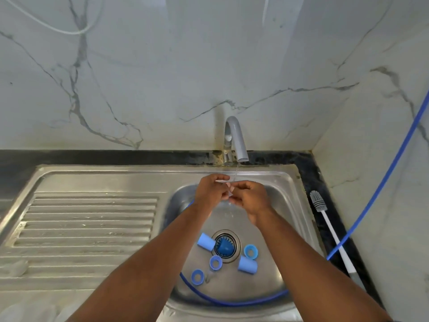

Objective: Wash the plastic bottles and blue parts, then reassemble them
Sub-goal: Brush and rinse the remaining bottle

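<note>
So both hands are up under the grey curved tap (236,138), right where a thin stream of water (236,174) comes down. The left hand (211,191) and right hand (249,198) are fingertip to fingertip, fingers curled in, pinching a small clear plastic piece (229,194) between them. It's too tiny and see-through to tell what it is. Everything else sits in the basin of the stainless steel sink (278,176), below the hands and closer to the person, between the two forearms. There's a dark blue cone-shaped part (224,247) sitting in the drain, with a light blue plastic cylinder (206,243) lying just left of it. A second light blue cylinder (247,264) is on its right, under the right forearm. Three blue plastic rings are scattered around them: one (251,251) touching that second cylinder, one (216,262) just below the drain, and one (197,277) by the left forearm. A blue hose (232,302) curves along the basin floor under both arms. Off to the right of the right hand, a grey-headed bottle brush with a white handle (318,201) lies on the dark counter (312,173). Far left of the left hand, a few blurry translucent shapes (25,310) rest on the ribbed drainboard (92,217).
</note>
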